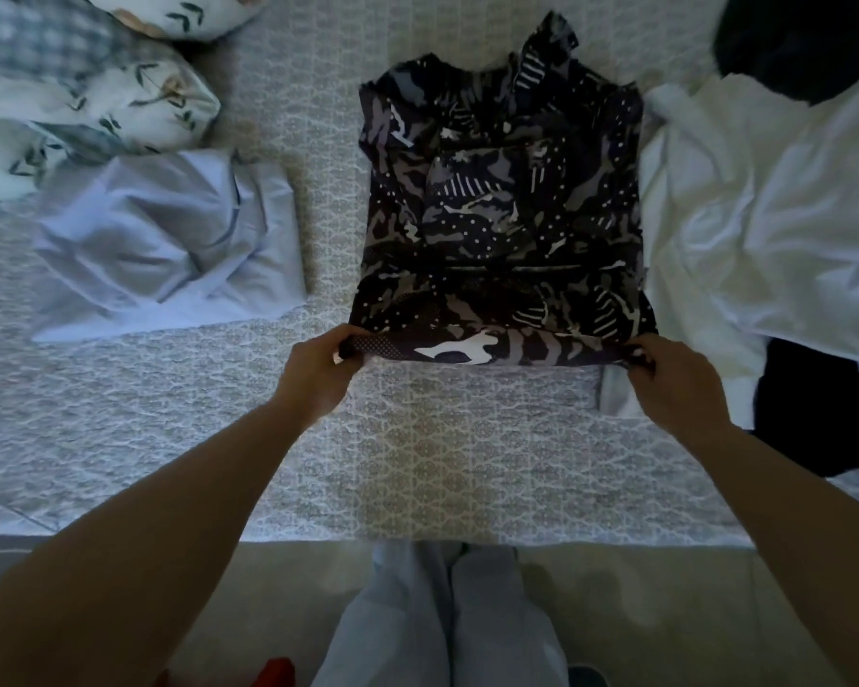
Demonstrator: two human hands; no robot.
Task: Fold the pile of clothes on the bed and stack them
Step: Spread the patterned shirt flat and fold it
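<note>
I'm partway through folding the dark patterned shirt (pixel 502 205), which lies flat in the middle of the bed (pixel 417 463), collar end toward the far edge and sides apparently already turned in. My left hand (pixel 313 374) pinches the near-left corner of the hem, and my right hand (pixel 665 376) pinches the near-right corner. Both are clamped on the fabric, held well apart, with the hem stretched taut between them and lifted just off the quilt.

By my reading this is the last fold of this garment. The next move calls for carrying the hem away from me toward the collar, keeping both corners level so the edge lands square, then letting go and smoothing. After that it would go onto the folded pale blue shirt (pixel 169 245) toward the left edge, which looks like the start of the stack.

Count, as far as I can tell:
- Folded garments: one, the pale blue one.
- In hand: one.
- Still unfolded along the right edge: a crumpled white garment (pixel 764 215) and at least one dark garment (pixel 814 409). Another dark mass sits at the far right corner, but I cannot tell whether it is a separate piece.
- Pillows (pixel 95 101) at the far left corner: at least two.
</note>
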